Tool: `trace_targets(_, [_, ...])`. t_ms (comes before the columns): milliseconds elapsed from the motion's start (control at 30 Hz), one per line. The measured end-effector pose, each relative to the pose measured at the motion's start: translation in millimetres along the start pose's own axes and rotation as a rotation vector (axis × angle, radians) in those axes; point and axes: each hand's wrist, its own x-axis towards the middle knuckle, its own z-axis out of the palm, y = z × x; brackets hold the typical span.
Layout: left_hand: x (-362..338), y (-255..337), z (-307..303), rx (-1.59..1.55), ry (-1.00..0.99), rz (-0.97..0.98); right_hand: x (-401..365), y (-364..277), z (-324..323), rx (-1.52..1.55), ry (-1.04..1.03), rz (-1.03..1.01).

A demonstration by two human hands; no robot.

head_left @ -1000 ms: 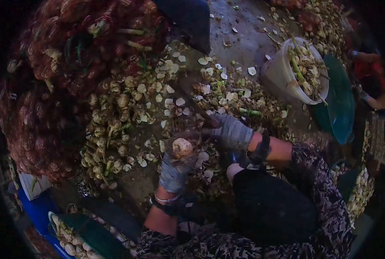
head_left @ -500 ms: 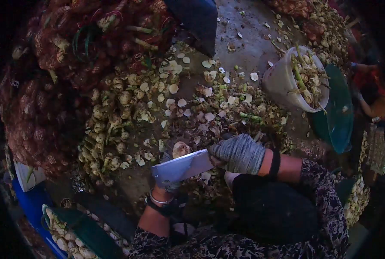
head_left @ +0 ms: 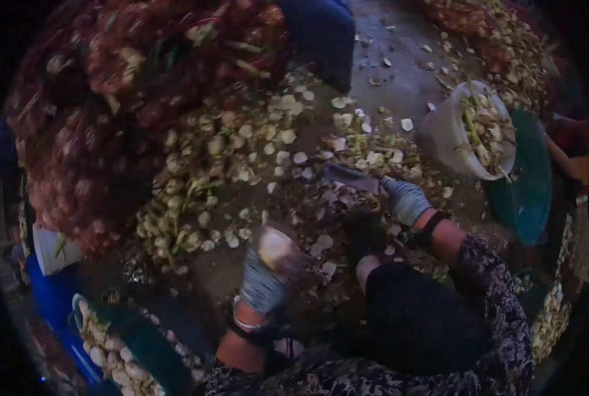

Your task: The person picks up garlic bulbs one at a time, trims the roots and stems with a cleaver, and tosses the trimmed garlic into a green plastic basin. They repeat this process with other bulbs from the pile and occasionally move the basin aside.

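Two gloved hands seen from head camera. Left hand clenched round a pale bulb, cut face up, above peel-strewn floor. Right hand gripping a knife, blade pointing left, well apart from bulb. Bulb pile left of hands, below red sacks. White bucket near right hand, beside green basin. Tray of bulbs at lower left.
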Motion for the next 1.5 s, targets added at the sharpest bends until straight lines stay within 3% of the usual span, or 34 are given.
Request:
trace_targets(33, [-1, 18, -9, 0.045, 0.133, -0.038, -3, 7, 10, 0.183, 0.087, -0.007])
trace_targets(100, [3, 45, -54, -0.764, 0.180, 0.171, 2, -16, 12, 0.043, 0.034, 0.001])
trace_targets(133, [-12, 79, -68, -0.983, 0.378, 0.289, 1, -30, 13, -0.096, -0.028, 0.036])
trace_targets(167, [-25, 89, -93, -0.964, 0.383, 0.297, -2, -39, 9, -0.079, -0.028, 0.025])
trace_targets(267, [-75, 106, -188, -1.288, -0.082, 0.898, -13, -46, -3, 0.042, -0.024, 0.017])
trace_targets(300, [-78, 107, -210, -1.276, -0.079, 0.913, -13, -53, -6, 0.046, -0.024, -0.001])
trace_targets(367, [-68, 85, -243, -1.564, -0.479, 0.508, -14, -63, -14, 0.052, 0.006, 0.042])
trace_targets(400, [-44, 52, -214, -1.396, -0.468, 0.713, -11, -53, -6, 0.071, 0.026, 0.009])
trace_targets(467, [-20, 40, -202, -0.947, 0.164, 0.439, -12, -47, -3, 0.085, -0.027, 0.074])
trace_targets(533, [34, -8, -196, -0.617, 0.514, 0.226, -13, -49, -7, 0.095, -0.082, 0.146])
trace_targets(600, [72, -78, -226, 1.100, 0.381, 0.100, -17, -41, -13, -0.144, -0.100, 0.083])
trace_targets(633, [96, -104, -231, 1.094, 0.372, 0.105, -19, -44, -18, -0.149, -0.096, 0.093])
trace_targets(767, [209, -149, -220, 1.665, -0.106, -0.135, -29, -32, -15, -0.085, -0.078, 0.109])
trace_targets(800, [212, -128, -196, 1.644, 0.079, -0.101, -30, -25, -11, -0.010, -0.064, 0.111])
trace_targets(833, [214, -123, -185, 1.641, 0.073, -0.098, -28, -28, -14, -0.011, -0.064, 0.118])
trace_targets(900, [214, -111, -161, 1.491, 0.451, -0.132, -25, -42, -21, 0.030, -0.099, 0.125])
trace_targets(933, [206, -89, -148, 1.490, 0.439, -0.129, -23, -54, -25, 0.052, -0.116, 0.131])
trace_targets(1000, [187, -41, -120, 1.148, 0.166, -0.252, -19, -79, -35, 0.094, -0.150, 0.148])
trace_targets(1033, [179, -64, -122, 1.145, 0.148, -0.253, -15, -95, -42, 0.092, -0.151, 0.165])
trace_targets(1100, [153, -130, -132, -0.186, -0.006, -0.100, -6, -127, -53, -0.028, -0.291, 0.192])
trace_targets(1133, [123, -57, -85, -0.007, 0.119, -0.249, -3, -126, -45, -0.063, -0.279, 0.094])
trace_targets(1167, [117, -74, -82, -0.017, 0.102, -0.258, -1, -125, -36, -0.100, -0.266, -0.006])
trace_targets(1233, [98, -131, -84, 0.673, -0.229, 0.263, 1, -153, -42, -0.062, -0.315, -0.130])
trace_targets(1267, [88, -148, -75, 0.663, -0.235, 0.260, 1, -160, -38, -0.067, -0.320, -0.120])
trace_targets(1333, [69, -175, -54, 0.519, -0.371, 0.238, 0, -166, -30, -0.042, -0.267, -0.363])
trace_targets(1433, [44, -183, -49, 0.394, -0.500, 0.211, -7, -165, -19, -0.126, -0.211, -0.428])
trace_targets(1500, [32, -177, -52, 0.589, -0.536, 0.455, -11, -166, -23, -0.150, -0.245, -0.430])
